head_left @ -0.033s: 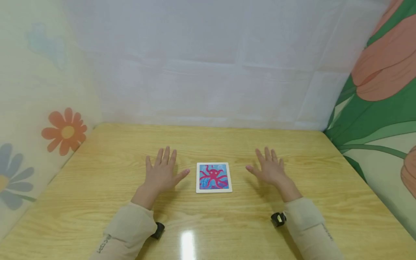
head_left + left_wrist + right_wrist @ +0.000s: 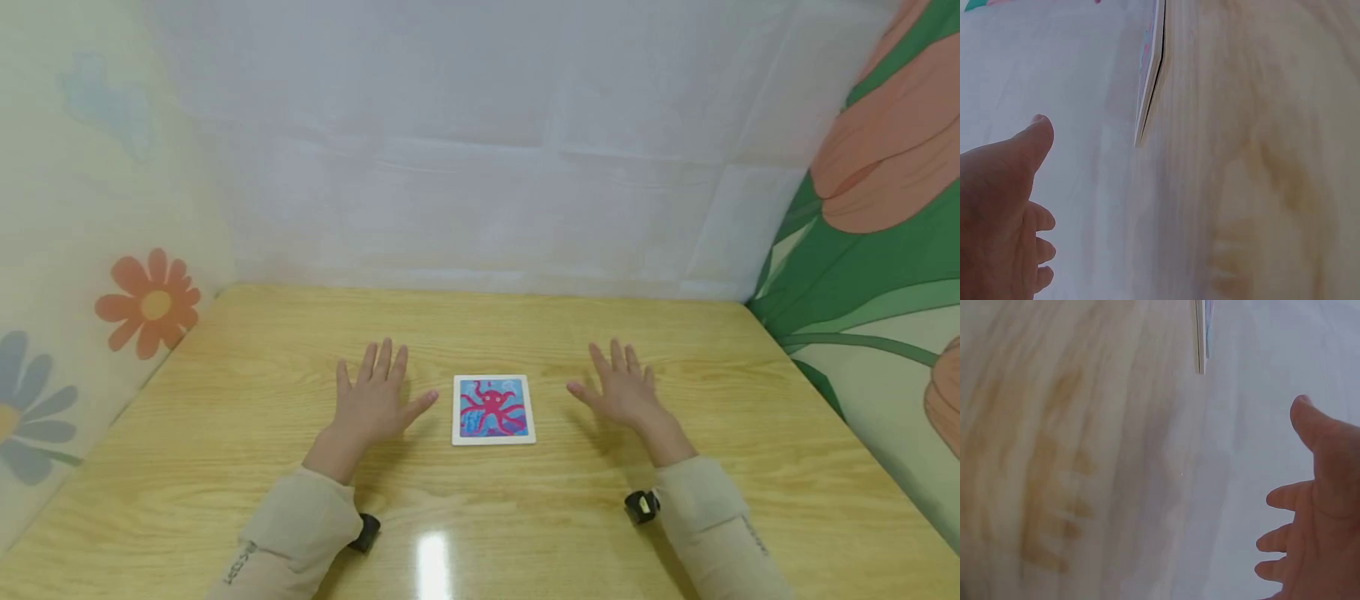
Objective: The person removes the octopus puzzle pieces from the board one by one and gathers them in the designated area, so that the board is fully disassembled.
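A flat square board [image 2: 492,409] with a white border lies on the wooden table, showing a pink octopus on blue and purple. My left hand [image 2: 371,406] is held palm down to its left, fingers spread and thumb pointing at the board. On the other side, my right hand [image 2: 627,395] mirrors it, with a wider gap to the board. Both hands hold nothing and hover over the table, their shadows beneath. The board's thin layered edge [image 2: 1155,69] shows side-on in the left wrist view, and its near corner [image 2: 1200,353] in the right wrist view.
The wood-grain table [image 2: 480,333] runs back to a white cloth backdrop [image 2: 480,167]. Flower-printed panels stand at the left [image 2: 45,208] and right [image 2: 870,308]. Each wrist carries a small black device below the beige sleeve cuff [image 2: 303,508].
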A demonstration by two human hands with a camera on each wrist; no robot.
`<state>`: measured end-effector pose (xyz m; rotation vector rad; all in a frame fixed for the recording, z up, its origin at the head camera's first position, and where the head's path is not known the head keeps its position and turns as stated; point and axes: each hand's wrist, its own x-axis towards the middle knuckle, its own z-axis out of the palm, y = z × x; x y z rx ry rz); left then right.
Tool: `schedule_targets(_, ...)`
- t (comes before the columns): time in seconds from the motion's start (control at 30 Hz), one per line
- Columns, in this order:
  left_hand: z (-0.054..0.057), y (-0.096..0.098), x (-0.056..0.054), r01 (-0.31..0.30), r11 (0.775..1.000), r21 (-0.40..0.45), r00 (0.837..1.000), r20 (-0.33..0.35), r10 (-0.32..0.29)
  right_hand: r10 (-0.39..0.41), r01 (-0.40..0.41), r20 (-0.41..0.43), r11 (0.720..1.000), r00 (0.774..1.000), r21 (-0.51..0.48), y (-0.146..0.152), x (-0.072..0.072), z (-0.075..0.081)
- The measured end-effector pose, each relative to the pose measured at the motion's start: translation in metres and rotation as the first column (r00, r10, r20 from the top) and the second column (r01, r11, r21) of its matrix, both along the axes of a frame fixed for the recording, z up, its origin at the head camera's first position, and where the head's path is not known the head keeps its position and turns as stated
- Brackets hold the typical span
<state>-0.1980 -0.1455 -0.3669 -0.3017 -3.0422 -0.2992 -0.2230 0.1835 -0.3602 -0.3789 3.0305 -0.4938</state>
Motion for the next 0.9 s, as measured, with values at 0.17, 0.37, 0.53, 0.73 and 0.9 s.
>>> schedule_targets(0.17,-0.001,0.001,-0.001,0.0,1.0,0.006,1.0,-0.009,0.0,-0.004,0.004,0.007,1.0,1.0,0.001,-0.001,0.0,-0.001)
schedule_targets(0.37,-0.001,0.002,-0.003,0.005,1.0,0.01,1.0,0.005,-0.005,0.0,0.0,0.004,1.0,1.0,0.009,-0.001,-0.002,-0.001)
schedule_targets(0.53,0.004,0.003,-0.005,0.012,1.0,-0.017,1.0,0.017,-0.012,0.001,0.0,-0.011,0.999,1.0,0.037,-0.003,-0.006,0.003)
schedule_targets(0.73,0.015,0.008,-0.009,0.024,0.999,-0.03,1.0,-0.003,-0.025,0.006,-0.004,-0.028,0.999,1.0,0.047,-0.008,-0.009,0.018)
schedule_targets(0.9,0.021,0.013,-0.013,0.033,0.999,-0.009,0.999,0.021,-0.033,0.013,-0.012,-0.033,1.0,0.999,0.002,-0.016,-0.011,0.031)
